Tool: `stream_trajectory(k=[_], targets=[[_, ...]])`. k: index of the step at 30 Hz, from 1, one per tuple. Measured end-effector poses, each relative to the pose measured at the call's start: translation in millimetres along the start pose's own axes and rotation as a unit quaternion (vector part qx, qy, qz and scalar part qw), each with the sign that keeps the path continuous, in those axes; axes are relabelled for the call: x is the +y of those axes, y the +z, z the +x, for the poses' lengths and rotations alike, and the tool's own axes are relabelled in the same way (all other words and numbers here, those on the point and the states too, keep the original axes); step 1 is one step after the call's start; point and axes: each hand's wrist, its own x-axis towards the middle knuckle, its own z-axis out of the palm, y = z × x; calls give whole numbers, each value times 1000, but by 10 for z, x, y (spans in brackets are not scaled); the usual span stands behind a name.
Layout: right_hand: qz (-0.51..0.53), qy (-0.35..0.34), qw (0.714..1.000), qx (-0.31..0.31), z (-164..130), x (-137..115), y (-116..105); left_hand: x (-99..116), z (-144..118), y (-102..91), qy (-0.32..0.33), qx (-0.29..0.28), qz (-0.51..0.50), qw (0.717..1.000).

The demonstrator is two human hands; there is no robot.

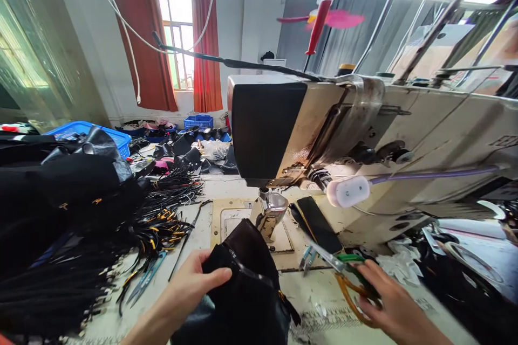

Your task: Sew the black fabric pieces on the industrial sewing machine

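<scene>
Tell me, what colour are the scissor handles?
Green and orange scissors, in the right hand; head view.

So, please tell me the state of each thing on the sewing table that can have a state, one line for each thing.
Left hand: closed on the black bag, thumb on top.
Black bag: bunched up, its top in front of the presser foot.
Right hand: gripping the scissors.
Scissors: blades shut, pointing left.
Presser foot: cannot tell if raised.
Blue snips: lying flat, untouched.
Black straps: heaped loose on the left.
</scene>
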Motion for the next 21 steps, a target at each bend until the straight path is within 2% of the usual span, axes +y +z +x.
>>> stream_trajectory(k=[3, 5, 7, 9, 11, 17, 21], targets=[[100, -33, 994, -31, 66, -506, -244, -22, -12, 20, 4, 5, 5, 1000], [169, -89, 975, -112, 89, -911, -339, -25, -21, 46, 7, 5, 6, 1000], [192, -85, 958, -194, 100, -1252, -374, -28, -26, 72, 11, 10, 8, 1000], [186, -64, 953, -230, 99, -1455, -361, -40, -29, 92, 16, 23, 8, 1000], [168, -55, 956, -235, 90, -1519, -328, -59, -27, 105, 21, 34, 2, 999], [95, -64, 965, -235, 41, -1453, -321, -117, -18, 141, 18, 50, 5, 999], [70, -84, 972, -207, 5, -1459, -347, -139, -24, 181, 39, 79, 26, 996]])
